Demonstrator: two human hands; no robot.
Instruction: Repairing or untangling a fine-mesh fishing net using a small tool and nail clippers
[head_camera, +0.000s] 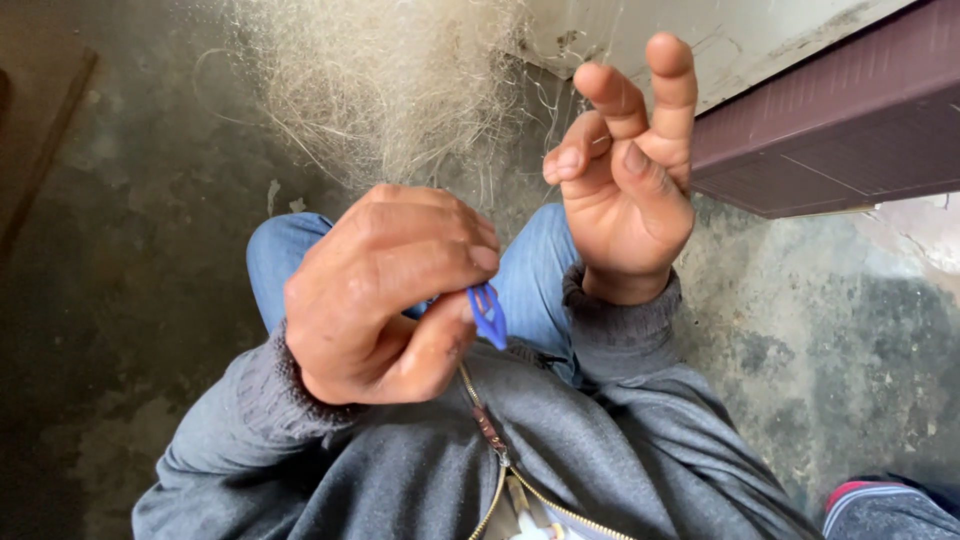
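My left hand (385, 290) is closed around a small blue plastic netting needle (488, 314), whose tip sticks out between thumb and fingers. My right hand (625, 180) is raised beside it, palm toward me, fingers bent and spread apart, with thin pale strands of a fishing net (385, 80) running across the fingertips. The net hangs as a tangled pale mass above both hands. Whether the right hand pinches a strand is hard to tell.
My knees in blue jeans (530, 270) sit below the hands, and a grey zipped jacket (520, 470) fills the bottom. A dark maroon ledge (830, 130) juts in at the upper right. The floor (130, 250) is stained concrete.
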